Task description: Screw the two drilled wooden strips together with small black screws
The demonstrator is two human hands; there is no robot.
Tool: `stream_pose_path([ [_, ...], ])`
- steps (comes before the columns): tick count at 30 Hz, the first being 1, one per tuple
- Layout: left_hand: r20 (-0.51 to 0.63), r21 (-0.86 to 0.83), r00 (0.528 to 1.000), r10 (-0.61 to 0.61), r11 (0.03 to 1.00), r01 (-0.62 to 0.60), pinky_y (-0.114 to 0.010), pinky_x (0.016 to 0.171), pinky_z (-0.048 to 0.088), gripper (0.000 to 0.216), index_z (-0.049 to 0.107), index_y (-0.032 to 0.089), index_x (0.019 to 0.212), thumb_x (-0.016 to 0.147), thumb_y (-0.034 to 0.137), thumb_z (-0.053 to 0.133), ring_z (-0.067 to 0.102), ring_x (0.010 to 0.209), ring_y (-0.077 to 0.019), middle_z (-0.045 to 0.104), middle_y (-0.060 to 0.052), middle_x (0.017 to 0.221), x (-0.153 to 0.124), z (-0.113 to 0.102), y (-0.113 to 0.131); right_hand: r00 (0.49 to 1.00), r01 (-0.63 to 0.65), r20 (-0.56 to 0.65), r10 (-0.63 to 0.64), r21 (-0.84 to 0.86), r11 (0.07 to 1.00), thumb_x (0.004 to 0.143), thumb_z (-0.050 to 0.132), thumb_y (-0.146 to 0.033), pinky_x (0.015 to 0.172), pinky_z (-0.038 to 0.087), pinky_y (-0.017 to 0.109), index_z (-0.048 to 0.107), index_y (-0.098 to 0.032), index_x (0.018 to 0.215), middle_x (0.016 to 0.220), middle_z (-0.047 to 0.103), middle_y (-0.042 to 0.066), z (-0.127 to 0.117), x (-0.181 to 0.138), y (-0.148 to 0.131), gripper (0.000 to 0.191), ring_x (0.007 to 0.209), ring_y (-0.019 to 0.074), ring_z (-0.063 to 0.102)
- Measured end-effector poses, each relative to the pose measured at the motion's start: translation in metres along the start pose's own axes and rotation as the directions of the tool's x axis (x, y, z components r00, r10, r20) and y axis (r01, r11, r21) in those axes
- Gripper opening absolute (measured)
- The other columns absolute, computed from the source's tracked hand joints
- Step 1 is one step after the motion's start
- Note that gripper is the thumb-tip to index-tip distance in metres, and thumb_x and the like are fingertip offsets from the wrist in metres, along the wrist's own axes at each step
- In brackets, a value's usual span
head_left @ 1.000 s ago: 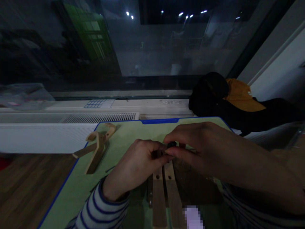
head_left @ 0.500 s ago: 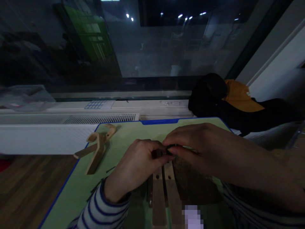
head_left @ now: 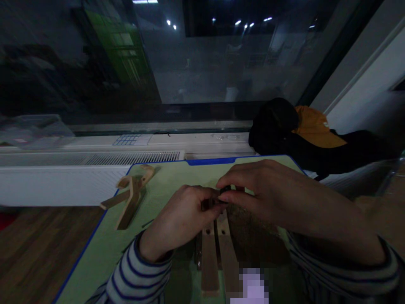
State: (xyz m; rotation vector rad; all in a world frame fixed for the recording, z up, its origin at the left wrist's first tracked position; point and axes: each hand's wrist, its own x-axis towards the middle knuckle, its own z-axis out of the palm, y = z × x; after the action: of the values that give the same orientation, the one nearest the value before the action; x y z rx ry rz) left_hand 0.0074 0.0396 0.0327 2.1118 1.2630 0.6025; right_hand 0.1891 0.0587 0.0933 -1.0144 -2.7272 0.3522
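Two flat wooden strips with drilled holes lie side by side, pointing away from me. At their far ends my left hand is closed, its thumb and fingers pinching around the wood; its fingertips partly hide what is there. From the right, my right hand pinches a small dark round piece between thumb and fingers, right by the left fingertips. How that piece meets the wood is hidden. Left of my hands stands a wooden assembly of crossed strips with curved hook-like ends.
The green board has a blue rim. A dark screw-like rod lies near my left wrist. A brown translucent bag sits under my right hand. Beyond are a radiator, a window sill, and an orange cap on black cloth.
My right fingers have shifted on the small dark piece, which shows more between them now. The right wrist has turned a little. My left hand stays almost in place.
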Motion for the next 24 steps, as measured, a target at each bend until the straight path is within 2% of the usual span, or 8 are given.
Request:
stream_pose_path([
  [7,-0.054,0.037,0.997,-0.046,0.998,0.048,-0.022,0.052,0.036,0.019,0.069,0.019,0.073,0.081,0.032,0.057,0.056,0.054,-0.0118,0.064,0.003,0.06,0.0004,-0.0012,0.0011,1.0,0.009,-0.002,-0.009,-0.013,1.0,0.088,0.048,-0.026,0.068,0.041,0.028,0.062,-0.025,0.092,0.085,0.065,-0.005,0.0009,0.0013,-0.0002,0.014,0.077,0.0138,0.059],
  [15,-0.046,0.013,0.998,-0.036,0.999,0.037,-0.021,0.051,0.035,0.022,0.069,0.018,0.073,0.082,0.033,0.055,0.055,0.052,-0.0109,0.065,0.003,0.06,0.001,-0.0022,0.0003,0.998,0.058,-0.013,-0.058,0.008,0.998,0.087,0.05,-0.025,0.072,0.043,0.027,0.058,-0.024,0.109,0.097,0.065,-0.002,-0.0024,-0.0001,0.0001,0.023,0.082,0.0143,0.059],
  [24,-0.052,0.009,0.997,-0.049,0.999,0.049,-0.022,0.052,0.036,0.019,0.069,0.02,0.074,0.081,0.034,0.058,0.056,0.055,-0.0116,0.064,0.004,0.06,-0.0001,-0.0029,0.0016,0.998,0.063,-0.02,-0.063,0.026,0.998,0.086,0.051,-0.022,0.069,0.042,0.025,0.061,-0.025,0.102,0.092,0.066,-0.005,-0.0032,-0.0031,-0.0002,0.019,0.078,0.012,0.06],
])
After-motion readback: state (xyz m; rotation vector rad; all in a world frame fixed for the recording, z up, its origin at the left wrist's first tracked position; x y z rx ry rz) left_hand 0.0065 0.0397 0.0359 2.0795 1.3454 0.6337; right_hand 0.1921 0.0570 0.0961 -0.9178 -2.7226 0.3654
